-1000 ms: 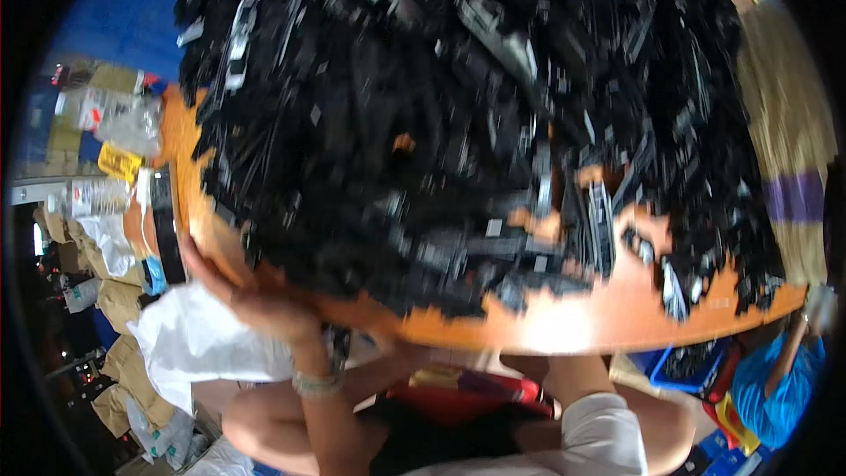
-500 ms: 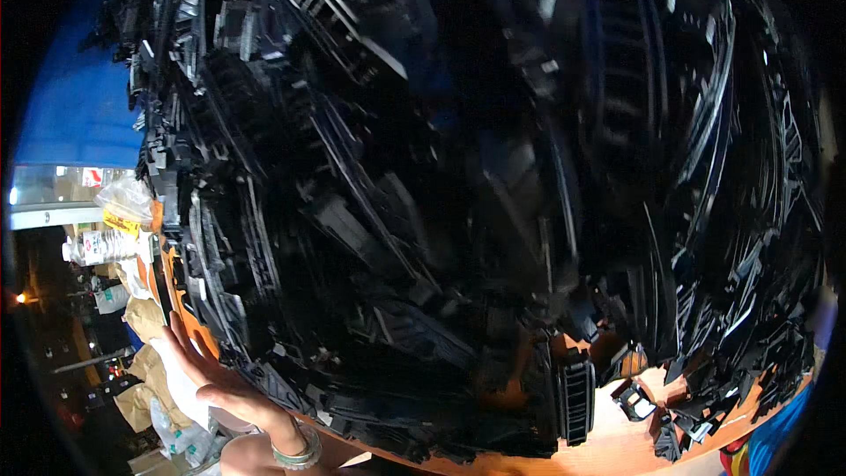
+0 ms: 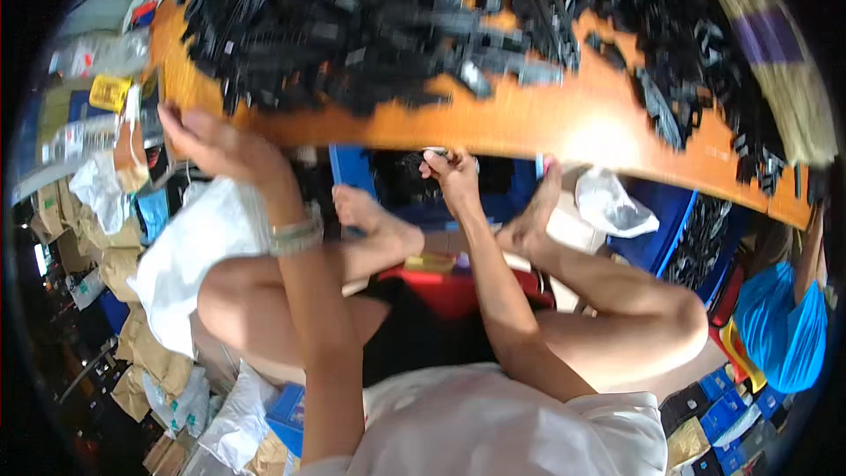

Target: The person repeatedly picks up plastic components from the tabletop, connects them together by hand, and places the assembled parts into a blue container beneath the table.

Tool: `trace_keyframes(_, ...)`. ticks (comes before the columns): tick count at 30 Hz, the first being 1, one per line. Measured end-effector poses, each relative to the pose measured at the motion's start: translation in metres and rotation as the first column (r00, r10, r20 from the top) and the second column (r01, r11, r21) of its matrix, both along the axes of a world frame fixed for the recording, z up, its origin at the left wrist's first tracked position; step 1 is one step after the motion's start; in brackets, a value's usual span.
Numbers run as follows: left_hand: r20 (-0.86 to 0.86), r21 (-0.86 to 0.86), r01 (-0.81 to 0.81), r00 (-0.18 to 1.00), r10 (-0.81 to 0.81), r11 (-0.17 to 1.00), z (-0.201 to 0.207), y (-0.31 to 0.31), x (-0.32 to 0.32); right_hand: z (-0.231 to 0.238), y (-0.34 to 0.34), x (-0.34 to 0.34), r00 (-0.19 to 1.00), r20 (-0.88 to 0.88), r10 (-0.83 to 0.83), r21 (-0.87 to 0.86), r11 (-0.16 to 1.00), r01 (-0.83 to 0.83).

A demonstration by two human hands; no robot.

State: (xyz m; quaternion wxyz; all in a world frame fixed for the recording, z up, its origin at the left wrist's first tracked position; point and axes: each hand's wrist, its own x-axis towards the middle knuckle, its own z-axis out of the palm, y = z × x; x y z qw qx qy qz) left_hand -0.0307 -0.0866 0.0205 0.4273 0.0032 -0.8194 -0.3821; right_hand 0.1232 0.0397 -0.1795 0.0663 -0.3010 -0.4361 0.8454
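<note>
My left hand (image 3: 222, 154), a bracelet on its wrist, is open with its fingers stretched out beside the left end of an orange-brown wooden table (image 3: 326, 130). It is slightly blurred, and nothing shows in it. Just below the table's front edge, my right hand (image 3: 456, 181) is closed, fingers curled. A small pale glint sits at its fingertips, too small to name. On the tabletop lies a wide heap of black plastic parts (image 3: 352, 35), mostly long, narrow, ribbed pieces.
Under the table stands a blue crate (image 3: 348, 165) with black parts inside, between my feet. A clear plastic bag (image 3: 617, 204) lies to its right. Another blue crate (image 3: 648, 242), a hanging blue bag (image 3: 780, 326) and a beige bundle with a purple band (image 3: 749, 0) are farther right.
The view has swung back from the heap, which filled it before. My legs, the crates and my right hand now show. My left hand stays stretched out near the table's left end.
</note>
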Motion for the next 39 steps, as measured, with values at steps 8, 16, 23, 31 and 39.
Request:
trace_keyframes(8,0.079,0.399,0.338,0.914,-0.399,0.852,-0.028,-0.004,0.123,0.099,0.02,0.042,0.935,-0.261,0.242,0.149,0.967,-0.208)
trace_keyframes(16,0.591,0.232,0.394,0.669,-0.45,0.889,-0.129,0.002,0.158,-0.012,0.008,0.085,0.943,0.313,0.112,0.235,0.953,-0.191)
trace_keyframes(23,0.947,0.156,0.616,0.13,-0.295,0.772,-0.189,0.012,0.178,-0.075,0.03,0.105,0.887,0.462,0.026,0.642,0.68,-0.354)
trace_keyframes(31,0.987,0.084,0.855,0.0,-0.161,0.512,-0.207,0.028,0.204,-0.055,0.012,0.097,0.903,0.429,0.006,0.786,0.491,-0.377)
trace_keyframes(39,0.974,0.212,0.775,-0.115,-0.196,0.596,-0.208,0.022,0.194,-0.062,0.011,0.088,0.877,0.48,0.002,0.696,0.608,-0.382)
